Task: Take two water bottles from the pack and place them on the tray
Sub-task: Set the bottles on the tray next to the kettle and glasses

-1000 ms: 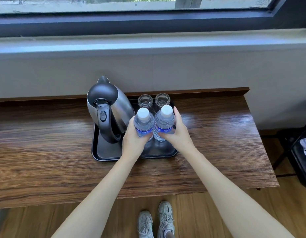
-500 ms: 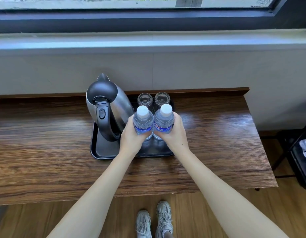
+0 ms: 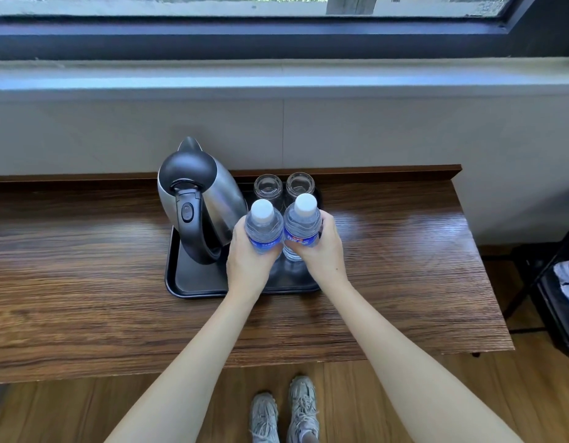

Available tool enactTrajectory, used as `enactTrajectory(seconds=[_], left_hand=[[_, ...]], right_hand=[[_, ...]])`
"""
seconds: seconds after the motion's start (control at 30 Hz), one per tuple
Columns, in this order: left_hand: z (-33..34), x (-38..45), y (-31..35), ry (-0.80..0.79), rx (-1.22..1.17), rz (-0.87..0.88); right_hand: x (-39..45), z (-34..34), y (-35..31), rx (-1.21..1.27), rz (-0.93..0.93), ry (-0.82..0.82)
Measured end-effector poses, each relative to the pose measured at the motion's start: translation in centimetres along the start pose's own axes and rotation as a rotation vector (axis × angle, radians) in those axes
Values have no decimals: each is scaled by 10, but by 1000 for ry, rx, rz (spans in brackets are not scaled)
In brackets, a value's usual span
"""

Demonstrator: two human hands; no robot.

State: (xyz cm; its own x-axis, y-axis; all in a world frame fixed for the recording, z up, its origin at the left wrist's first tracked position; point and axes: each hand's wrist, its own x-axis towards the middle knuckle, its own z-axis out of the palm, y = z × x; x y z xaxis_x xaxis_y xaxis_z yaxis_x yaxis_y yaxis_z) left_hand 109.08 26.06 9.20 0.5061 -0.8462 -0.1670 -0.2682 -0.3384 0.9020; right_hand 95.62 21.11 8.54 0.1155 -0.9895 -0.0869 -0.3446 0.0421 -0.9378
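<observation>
Two clear water bottles with white caps and blue labels stand upright side by side over the front right part of the black tray (image 3: 193, 287). My left hand (image 3: 248, 266) is wrapped around the left bottle (image 3: 263, 227). My right hand (image 3: 321, 251) grips the right bottle (image 3: 302, 223). The two bottles touch each other. Their bases are hidden behind my hands, so I cannot tell whether they rest on the tray. The pack is not in view.
A steel kettle with a black handle (image 3: 197, 206) fills the tray's left half. Two upturned glasses (image 3: 283, 187) stand at the tray's back right. The tray sits on a wooden table (image 3: 85, 282) below a window sill. A dark rack (image 3: 561, 282) is at the right.
Both hands have pushed the bottles slightly away from me and closed more firmly around them; the bottles stay side by side over the tray.
</observation>
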Motion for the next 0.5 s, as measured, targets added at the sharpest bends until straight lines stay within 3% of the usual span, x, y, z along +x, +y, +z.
enactTrajectory(seconds=[0.13,0.37,0.5], left_hand=[[-13,7,-12,-127,-70,51],[1,6,2,52,-19,-18],[-9,8,-5,-129,-161,43]], right_hand=[[5,-16,6,38,30,-132],[-2,-2,0,-42,-58,-28],[0,-8,4,15,-29,-57]])
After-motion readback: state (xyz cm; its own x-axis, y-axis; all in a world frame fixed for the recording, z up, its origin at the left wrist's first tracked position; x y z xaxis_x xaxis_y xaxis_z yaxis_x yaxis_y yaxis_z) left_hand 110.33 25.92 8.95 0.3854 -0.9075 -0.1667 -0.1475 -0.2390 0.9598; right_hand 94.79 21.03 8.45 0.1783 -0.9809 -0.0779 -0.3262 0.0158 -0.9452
